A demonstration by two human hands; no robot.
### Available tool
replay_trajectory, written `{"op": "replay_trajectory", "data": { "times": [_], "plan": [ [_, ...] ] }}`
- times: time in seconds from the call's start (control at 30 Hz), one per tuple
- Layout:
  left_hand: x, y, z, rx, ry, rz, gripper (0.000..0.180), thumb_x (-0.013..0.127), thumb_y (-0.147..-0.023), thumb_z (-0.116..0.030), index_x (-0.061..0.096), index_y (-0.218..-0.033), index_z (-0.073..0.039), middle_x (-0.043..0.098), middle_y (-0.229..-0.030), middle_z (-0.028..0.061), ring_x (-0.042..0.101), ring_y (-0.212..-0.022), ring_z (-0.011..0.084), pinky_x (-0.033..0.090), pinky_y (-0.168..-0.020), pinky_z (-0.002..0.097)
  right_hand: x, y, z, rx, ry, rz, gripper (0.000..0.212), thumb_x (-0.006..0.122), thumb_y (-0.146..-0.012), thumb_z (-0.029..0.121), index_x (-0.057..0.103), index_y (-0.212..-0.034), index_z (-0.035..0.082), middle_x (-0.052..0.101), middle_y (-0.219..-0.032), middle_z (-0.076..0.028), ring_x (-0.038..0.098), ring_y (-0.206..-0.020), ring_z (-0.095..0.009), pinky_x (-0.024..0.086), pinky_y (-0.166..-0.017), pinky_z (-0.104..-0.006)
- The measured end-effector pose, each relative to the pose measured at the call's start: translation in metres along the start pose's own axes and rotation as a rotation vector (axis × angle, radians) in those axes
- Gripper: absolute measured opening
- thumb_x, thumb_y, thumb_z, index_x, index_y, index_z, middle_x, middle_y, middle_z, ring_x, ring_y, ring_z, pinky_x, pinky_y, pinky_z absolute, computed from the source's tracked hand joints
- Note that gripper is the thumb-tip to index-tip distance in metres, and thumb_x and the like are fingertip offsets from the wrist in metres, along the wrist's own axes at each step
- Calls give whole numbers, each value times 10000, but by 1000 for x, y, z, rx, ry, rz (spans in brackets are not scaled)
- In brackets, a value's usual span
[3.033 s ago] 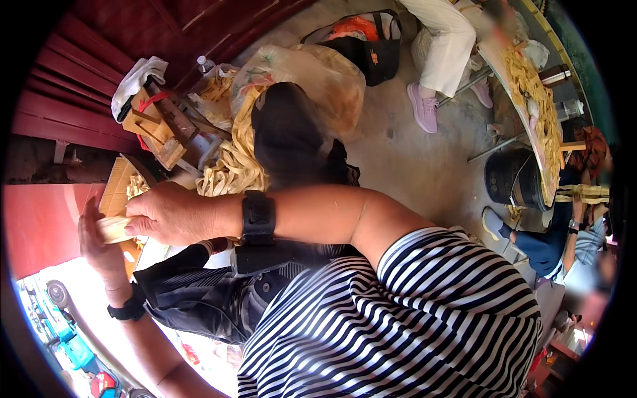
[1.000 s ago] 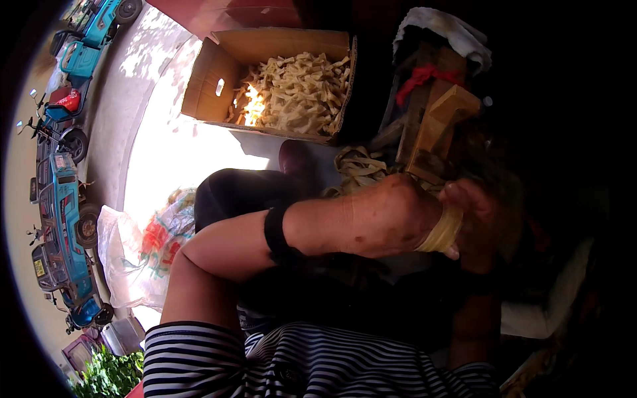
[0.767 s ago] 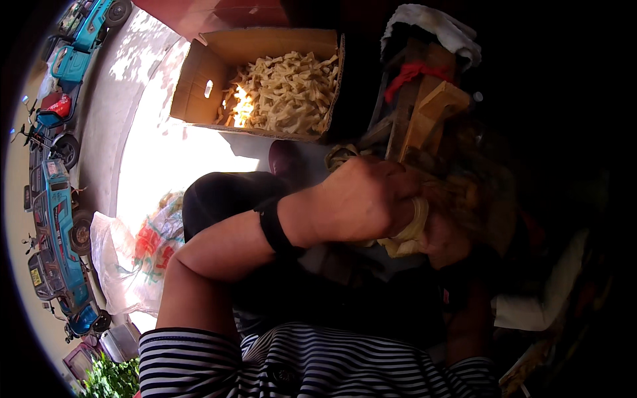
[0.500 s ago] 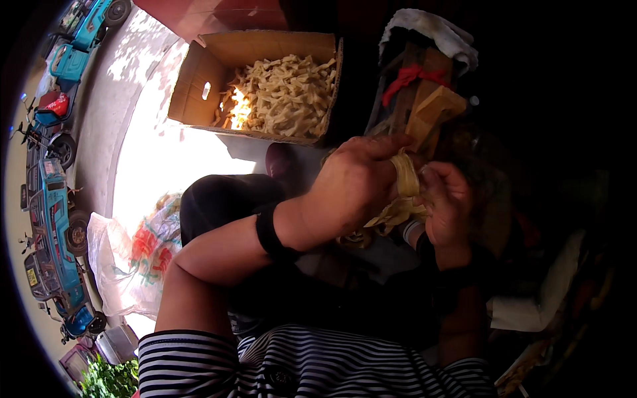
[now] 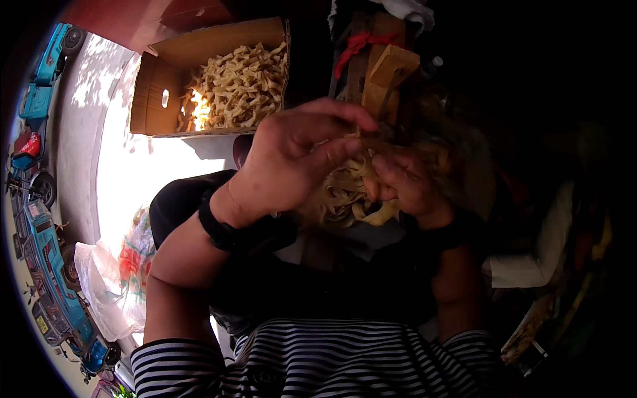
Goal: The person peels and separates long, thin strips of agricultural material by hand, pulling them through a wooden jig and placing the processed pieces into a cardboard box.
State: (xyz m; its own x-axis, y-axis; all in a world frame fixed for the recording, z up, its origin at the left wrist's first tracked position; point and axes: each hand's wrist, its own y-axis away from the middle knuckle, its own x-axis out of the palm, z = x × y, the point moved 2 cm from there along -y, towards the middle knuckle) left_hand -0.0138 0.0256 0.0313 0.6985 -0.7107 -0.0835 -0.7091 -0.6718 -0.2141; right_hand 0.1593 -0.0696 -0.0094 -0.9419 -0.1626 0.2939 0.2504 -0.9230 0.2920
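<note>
Head view: left hand (image 5: pixel 292 159) is up in the middle of the frame, back of the hand to the camera, black wristband (image 5: pixel 215 222) on the wrist. Its fingers (image 5: pixel 335 113) are curled narrow, tips pinching onto a bundle of pale tan strips (image 5: pixel 345 192). Thumb runs under the fingers, pressed against the same strips.

Right hand (image 5: pixel 405 182) sits just right of the left fingertips, mostly in shadow. Its fingers (image 5: pixel 388 169) are bent in and closed on the far side of the bundle; the exact grip is hard to read in the dark. The two hands nearly touch at the fingertips, with the strips between them. Loose ends of the bundle hang below both sets of fingers, over the dark lap.

Above the fingers: a wooden frame (image 5: pixel 388 69), upright, with a red cord (image 5: pixel 352 46) tied on it, just beyond the fingertips.

Up and left of the left fingers, well apart: an open cardboard box (image 5: pixel 149 99) filled with more tan strips (image 5: pixel 242 83), part of it in hard sunlight.

Below the hands: striped shirt (image 5: pixel 332 358). Far left of the left forearm: a plastic bag (image 5: pixel 106 278) on the ground, and blue vehicles (image 5: pixel 46 265) along the rim of the frame.
</note>
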Motion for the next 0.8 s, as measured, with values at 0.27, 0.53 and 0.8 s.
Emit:
{"op": "replay_trajectory", "data": {
  "times": [0.27,0.53,0.8],
  "plan": [
    [2,0,8,-414,362,36,215,668,-853,-102,614,-1033,2,658,-856,81,611,-751,131,496,-706,251,0,-2,-2,52,-319,46,379,483,-962,375,561,-752,68,437,-602,57,300,-478,-9,235,-445,-187],
    [18,-6,26,-537,430,1,80,627,-863,-72,560,-892,-41,563,-636,20,472,-473,64,408,-477,212,-32,15,9,48,-38,-273,240,637,-892,251,624,-877,11,510,-663,40,412,-551,-20,326,-486,-192],
    [31,-44,89,-398,-140,-96,172,582,-906,-168,577,-966,-6,628,-751,42,582,-659,110,450,-589,239,-60,-29,-2,-100,757,-830,132,638,-869,127,553,-904,32,606,-688,-43,553,-628,-71,427,-578,-230]
  ]
}}
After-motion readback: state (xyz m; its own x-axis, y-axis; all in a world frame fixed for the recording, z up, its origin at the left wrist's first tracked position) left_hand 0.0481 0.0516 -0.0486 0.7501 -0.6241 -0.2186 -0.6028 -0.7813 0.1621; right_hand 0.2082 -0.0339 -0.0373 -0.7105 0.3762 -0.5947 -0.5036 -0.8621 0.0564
